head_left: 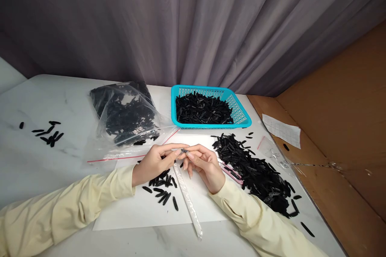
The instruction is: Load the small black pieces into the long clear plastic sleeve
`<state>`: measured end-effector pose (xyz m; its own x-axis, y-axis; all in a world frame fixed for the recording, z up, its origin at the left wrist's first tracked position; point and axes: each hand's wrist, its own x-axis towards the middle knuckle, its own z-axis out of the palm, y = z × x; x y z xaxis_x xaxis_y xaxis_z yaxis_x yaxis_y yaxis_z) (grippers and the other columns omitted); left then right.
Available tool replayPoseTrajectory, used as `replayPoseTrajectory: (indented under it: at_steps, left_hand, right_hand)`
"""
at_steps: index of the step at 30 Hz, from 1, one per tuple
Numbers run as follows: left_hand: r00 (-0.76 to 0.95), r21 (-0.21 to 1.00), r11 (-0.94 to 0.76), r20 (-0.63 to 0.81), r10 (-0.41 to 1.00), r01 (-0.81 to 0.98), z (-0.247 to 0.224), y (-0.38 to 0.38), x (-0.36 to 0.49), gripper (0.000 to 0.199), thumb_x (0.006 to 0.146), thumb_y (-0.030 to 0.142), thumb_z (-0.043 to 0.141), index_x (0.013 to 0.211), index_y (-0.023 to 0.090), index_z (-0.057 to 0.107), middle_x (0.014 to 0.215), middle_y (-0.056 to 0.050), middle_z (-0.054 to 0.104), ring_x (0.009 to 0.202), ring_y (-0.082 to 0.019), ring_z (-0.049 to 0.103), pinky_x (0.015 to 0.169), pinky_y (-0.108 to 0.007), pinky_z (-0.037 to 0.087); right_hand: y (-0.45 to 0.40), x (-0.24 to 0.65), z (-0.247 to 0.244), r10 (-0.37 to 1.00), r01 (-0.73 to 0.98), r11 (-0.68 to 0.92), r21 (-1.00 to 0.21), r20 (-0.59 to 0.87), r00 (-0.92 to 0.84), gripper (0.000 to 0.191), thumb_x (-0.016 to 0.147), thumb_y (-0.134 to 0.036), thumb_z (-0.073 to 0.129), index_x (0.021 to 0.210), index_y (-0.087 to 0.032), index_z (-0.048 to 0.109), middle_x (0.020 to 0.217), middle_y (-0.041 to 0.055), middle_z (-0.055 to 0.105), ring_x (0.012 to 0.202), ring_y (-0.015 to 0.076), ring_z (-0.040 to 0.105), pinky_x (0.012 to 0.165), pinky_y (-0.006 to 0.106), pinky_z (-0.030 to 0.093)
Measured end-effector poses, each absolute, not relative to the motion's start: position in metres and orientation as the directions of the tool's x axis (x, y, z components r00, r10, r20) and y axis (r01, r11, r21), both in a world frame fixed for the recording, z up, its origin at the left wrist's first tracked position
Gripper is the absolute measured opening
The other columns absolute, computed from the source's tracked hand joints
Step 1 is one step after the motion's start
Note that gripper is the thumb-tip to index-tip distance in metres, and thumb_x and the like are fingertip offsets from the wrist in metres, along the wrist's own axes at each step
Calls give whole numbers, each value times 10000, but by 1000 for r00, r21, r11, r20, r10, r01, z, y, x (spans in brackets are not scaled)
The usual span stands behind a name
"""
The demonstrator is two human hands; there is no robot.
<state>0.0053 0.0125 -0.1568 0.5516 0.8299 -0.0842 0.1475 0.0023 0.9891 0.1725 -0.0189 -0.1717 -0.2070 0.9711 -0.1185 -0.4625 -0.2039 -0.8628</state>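
Observation:
In the middle of the view, my left hand [156, 164] and my right hand [208, 165] meet above a white sheet of paper [126, 209]. Thumbs and fingertips of both pinch one small, dark, elongated piece [183, 151], mostly covered by the fingers. Its exact kind cannot be made out. Below my left hand several loose black elongated pieces [163, 194] lie on the paper. A long white plastic-wrapped stick [187, 200] slants down from under the hands. Beside my right hand spreads a large heap of similar black pieces [256, 172], with a pink-edged object [232, 174] partly beneath it.
A turquoise basket [211, 126] of black pieces stands at the back. To its left lie clear zip bags [129, 116] with more pieces. Several stray pieces [51, 138] rest at far left. Cardboard [337, 104] borders the right side, with a paper slip [282, 130] on it.

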Motion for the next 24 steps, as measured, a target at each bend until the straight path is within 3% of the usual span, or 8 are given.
replayPoseTrajectory:
  at_steps: [5, 9, 12, 15, 17, 20, 22, 24]
  left_hand:
    - [563, 983, -44, -63, 824, 176, -158, 12, 5, 450, 860, 354, 461, 1148, 42, 608, 492, 72, 273, 437, -64, 236, 404, -208, 189]
    - [571, 993, 34, -91, 816, 111, -157, 12, 4, 502, 867, 367, 445, 1213, 21, 552, 455, 90, 278, 411, -62, 247, 402, -204, 216]
    - [584, 990, 129, -132, 801, 47, -156, 15, 3, 522, 896, 372, 357, 1265, 31, 501, 421, 80, 354, 377, -66, 289, 390, -200, 227]
    - [623, 978, 206, -169, 764, 13, -155, 18, 1, 541, 906, 381, 302, 1297, 45, 467, 392, 74, 382, 343, -66, 264, 363, -193, 168]
    - [637, 970, 241, -178, 750, -13, -155, 19, 1, 554, 904, 394, 296, 1313, 51, 448, 388, 70, 398, 337, -66, 254, 358, -191, 143]
    - [639, 963, 267, -181, 748, -39, -154, 19, 1, 553, 905, 399, 296, 1315, 56, 438, 397, 55, 443, 336, -69, 267, 359, -192, 140]
    - [638, 963, 265, -179, 749, -42, -155, 19, 1, 532, 907, 402, 297, 1242, 44, 502, 392, 42, 464, 330, -68, 268, 365, -198, 149]
    - [634, 965, 259, -169, 755, -52, -156, 18, 2, 495, 903, 406, 300, 1020, 40, 612, 389, 16, 485, 331, -68, 288, 373, -207, 158]
  right_hand:
    - [-19, 170, -173, 977, -440, -192, -877, -131, -167, 134, 717, -244, 715, 777, -152, 638, 734, 52, 703, 523, 122, 581, 379, 201, 416]
    - [-17, 171, -166, 996, -344, -81, -935, -62, -65, 126, 722, -253, 713, 755, -153, 644, 691, 52, 702, 489, 122, 573, 380, 219, 423]
    - [-10, 183, -150, 988, -144, 123, -982, 108, 112, 88, 729, -234, 706, 754, -162, 662, 663, 41, 691, 477, 125, 560, 408, 251, 449]
    - [8, 202, -133, 929, 152, 274, -950, 302, 212, 73, 769, -235, 668, 819, -183, 681, 735, 46, 697, 555, 152, 597, 471, 282, 482]
    - [21, 210, -126, 904, 362, 324, -874, 399, 154, 129, 807, -247, 624, 915, -205, 680, 855, 61, 705, 662, 183, 629, 573, 325, 516]
    - [30, 208, -120, 839, 607, 463, -647, 539, -65, 259, 822, -218, 597, 1078, -231, 631, 1071, 79, 668, 944, 248, 597, 832, 432, 473]
    - [25, 196, -119, 775, 650, 573, -500, 588, -231, 253, 834, -177, 571, 1079, -218, 618, 1099, 91, 650, 1055, 271, 526, 909, 467, 406]
    - [13, 180, -120, 743, 615, 649, -448, 547, -385, 193, 861, -152, 522, 1021, -199, 619, 1002, 98, 661, 995, 263, 527, 858, 446, 416]
